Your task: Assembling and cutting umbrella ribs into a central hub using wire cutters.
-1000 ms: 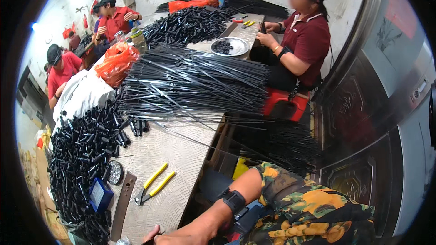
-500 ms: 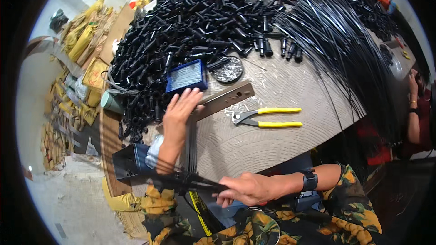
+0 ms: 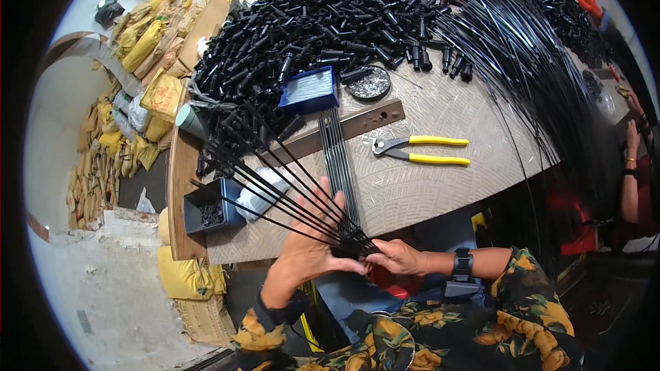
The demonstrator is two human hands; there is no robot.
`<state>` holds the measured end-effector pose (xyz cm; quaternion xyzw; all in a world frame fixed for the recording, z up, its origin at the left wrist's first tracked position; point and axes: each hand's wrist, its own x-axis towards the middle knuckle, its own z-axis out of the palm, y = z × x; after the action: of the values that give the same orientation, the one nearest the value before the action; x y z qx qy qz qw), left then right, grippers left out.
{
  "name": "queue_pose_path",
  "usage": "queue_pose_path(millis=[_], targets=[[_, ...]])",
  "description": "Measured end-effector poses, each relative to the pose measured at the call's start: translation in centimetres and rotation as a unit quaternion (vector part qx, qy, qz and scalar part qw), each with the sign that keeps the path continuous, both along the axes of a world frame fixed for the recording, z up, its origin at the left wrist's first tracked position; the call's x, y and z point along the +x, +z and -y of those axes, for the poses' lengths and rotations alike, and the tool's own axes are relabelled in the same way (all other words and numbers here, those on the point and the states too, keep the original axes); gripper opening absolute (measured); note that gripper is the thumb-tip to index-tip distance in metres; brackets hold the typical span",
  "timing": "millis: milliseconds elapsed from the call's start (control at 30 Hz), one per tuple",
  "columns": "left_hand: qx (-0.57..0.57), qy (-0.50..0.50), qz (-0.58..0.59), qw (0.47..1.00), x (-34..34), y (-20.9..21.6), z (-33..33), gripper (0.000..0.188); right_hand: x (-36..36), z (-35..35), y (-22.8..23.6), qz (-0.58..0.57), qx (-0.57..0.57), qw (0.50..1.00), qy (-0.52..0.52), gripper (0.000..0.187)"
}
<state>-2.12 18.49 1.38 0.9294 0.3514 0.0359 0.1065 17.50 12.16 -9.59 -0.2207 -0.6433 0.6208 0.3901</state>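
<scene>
A bundle of thin black rods (image 3: 280,189) is gripped near its gathered end by my right hand (image 3: 399,257), at the table's front edge. From there the rods fan out up and to the left. My left hand (image 3: 299,257) lies under the fan, its fingers stretched and spread and its thumb pointing at the right hand. Just beyond, a row of straight dark rods (image 3: 335,154) lies side by side on the table, their far ends by a metal bar with holes (image 3: 378,121). Yellow-handled pliers (image 3: 426,150) rest to the right.
Black tubular parts (image 3: 302,34) are heaped at the back, near a blue tray of thin pins (image 3: 308,91) and a round dish of small metal bits (image 3: 368,84). Long black rods (image 3: 529,48) spread over the right. A dark bin (image 3: 213,209) stands front left. Another person's arm (image 3: 630,165) shows far right.
My left hand has come back from the metal bar to beneath the rods. The bundle has risen from low and flat to a spread fan above the table edge. The view has shifted slightly.
</scene>
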Motion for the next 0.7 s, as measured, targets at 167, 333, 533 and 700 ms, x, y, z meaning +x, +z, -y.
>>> queue_pose_path(millis=[167,333,533,700], targets=[[0.083,-0.015,0.089,0.992,2.0,-3.1,-0.4,0.081,0.0,-1.5,-5.1,0.173,0.055,0.982,0.06,0.031],[0.134,-0.08,0.131,0.979,1.7,-3.5,0.1,0.064,3.5,-2.1,4.3,0.474,0.309,0.818,0.1,0.035],[0.166,-0.056,0.098,0.98,1.0,-4.1,0.5,0.053,5.4,-5.8,18.3,0.488,0.334,0.806,0.014,0.022],[0.111,-0.051,0.136,0.983,0.2,-3.6,0.8,0.066,-0.1,-17.2,21.0,0.492,0.379,0.764,-0.174,0.017]])
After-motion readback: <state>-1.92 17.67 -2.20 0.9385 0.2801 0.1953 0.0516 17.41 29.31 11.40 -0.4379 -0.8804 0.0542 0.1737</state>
